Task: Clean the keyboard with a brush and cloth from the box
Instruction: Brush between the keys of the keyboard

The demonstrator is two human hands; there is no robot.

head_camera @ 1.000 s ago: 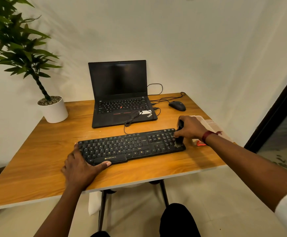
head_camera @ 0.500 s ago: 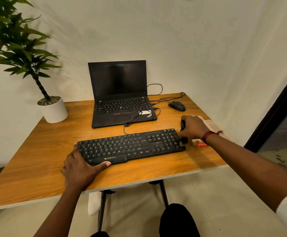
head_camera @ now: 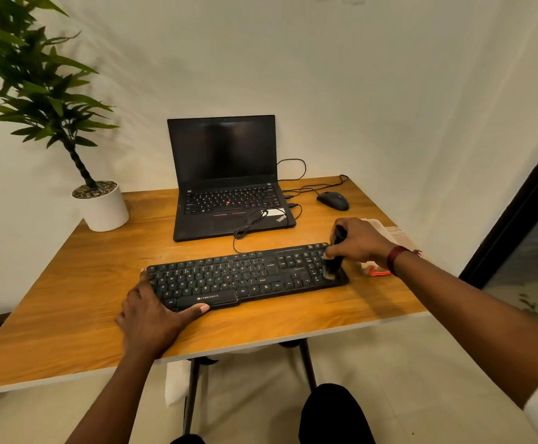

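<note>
At the right end of the flat black plastic keyboard on the wooden desk, the right hand grips a small dark brush, bristles down on the keys. The left hand lies flat, pinning the keyboard's left corner. Best kept light: short strokes along the rows, that corner held firm.

**Open front and left, crowded back and right**

We see bare worktop left of and in front of the keyboard. Behind it the laptop and a trailing cable block passage; the mouse and plant pot occupy the far corners.
</note>
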